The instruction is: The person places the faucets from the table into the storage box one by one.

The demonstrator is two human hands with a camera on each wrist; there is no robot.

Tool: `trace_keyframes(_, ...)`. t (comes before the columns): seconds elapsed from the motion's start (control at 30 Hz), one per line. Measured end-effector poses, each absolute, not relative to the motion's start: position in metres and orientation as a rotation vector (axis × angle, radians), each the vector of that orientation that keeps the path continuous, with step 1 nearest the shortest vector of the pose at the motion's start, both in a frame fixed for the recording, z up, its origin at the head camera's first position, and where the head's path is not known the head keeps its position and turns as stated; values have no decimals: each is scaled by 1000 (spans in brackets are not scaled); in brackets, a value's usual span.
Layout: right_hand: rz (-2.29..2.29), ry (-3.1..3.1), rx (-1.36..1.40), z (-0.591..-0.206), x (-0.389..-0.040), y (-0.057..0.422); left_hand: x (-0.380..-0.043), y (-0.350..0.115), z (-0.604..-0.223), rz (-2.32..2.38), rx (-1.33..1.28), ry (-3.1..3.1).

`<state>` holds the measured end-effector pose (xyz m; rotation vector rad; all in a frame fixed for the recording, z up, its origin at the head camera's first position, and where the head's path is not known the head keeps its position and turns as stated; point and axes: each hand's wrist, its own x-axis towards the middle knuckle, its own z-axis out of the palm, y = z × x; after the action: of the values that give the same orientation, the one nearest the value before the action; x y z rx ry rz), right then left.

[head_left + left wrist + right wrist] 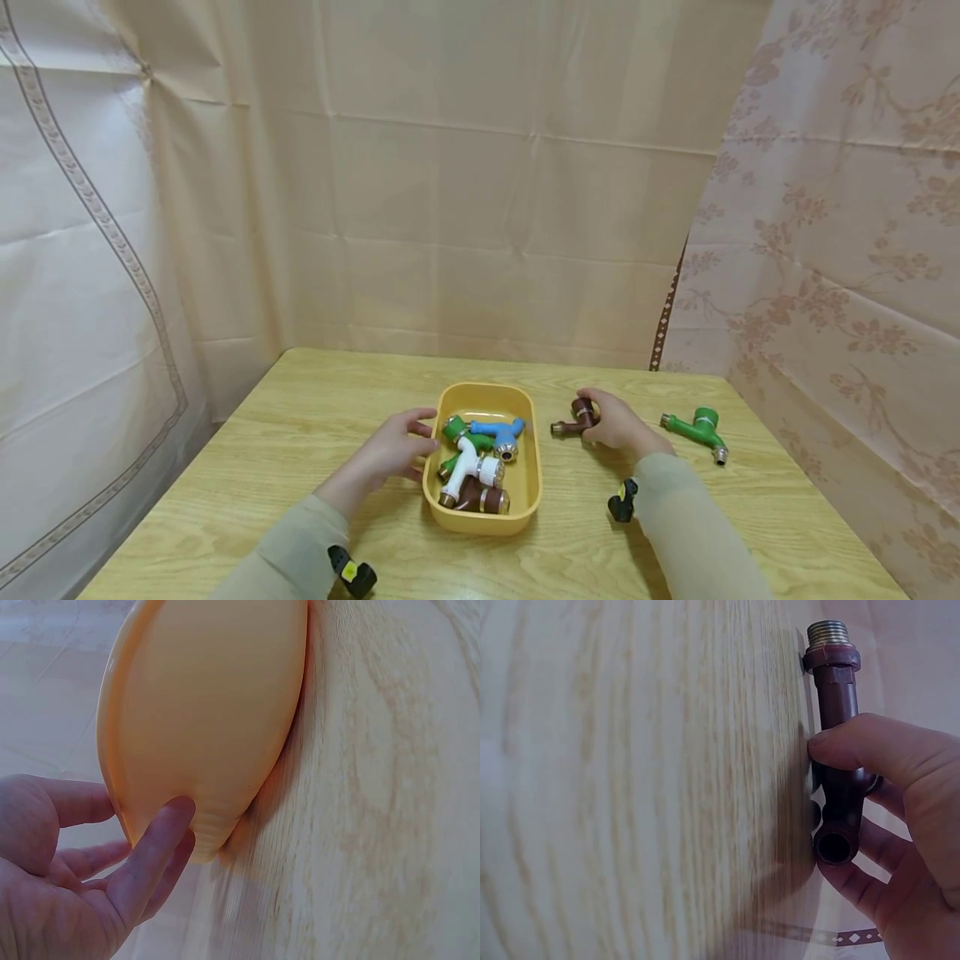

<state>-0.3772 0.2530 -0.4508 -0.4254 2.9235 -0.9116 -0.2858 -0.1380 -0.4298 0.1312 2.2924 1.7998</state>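
Note:
Brown plastic tap (573, 428) with a brass threaded end lies right of the yellow tub, and my right hand (618, 423) grips its body. The right wrist view shows the thumb along one side of this tap (838, 705) and fingers on the other, close to the tabletop. My left hand (390, 450) is at the left wall of the yellow tub (483, 523), with loosely bent fingers. In the left wrist view, fingertips (178, 811) touch the tub's outer wall (210, 697). Inside are a blue tap (495, 432), a white tap (465, 467), green taps partly covered and a brown tap (471, 497).
A green tap (696, 427) lies on the wooden table (337, 387) to the right of my right hand. Beige curtains (480, 208) hang behind the table, with a flower-patterned curtain (847, 250) at the right. Black wrist cameras are strapped to both sleeves.

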Motion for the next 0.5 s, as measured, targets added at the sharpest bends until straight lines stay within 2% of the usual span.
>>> trace_keyframes(0.5, -865, 2991, -426, -451, -379, 255, -286, -139, -429, 1751, 127, 2318)
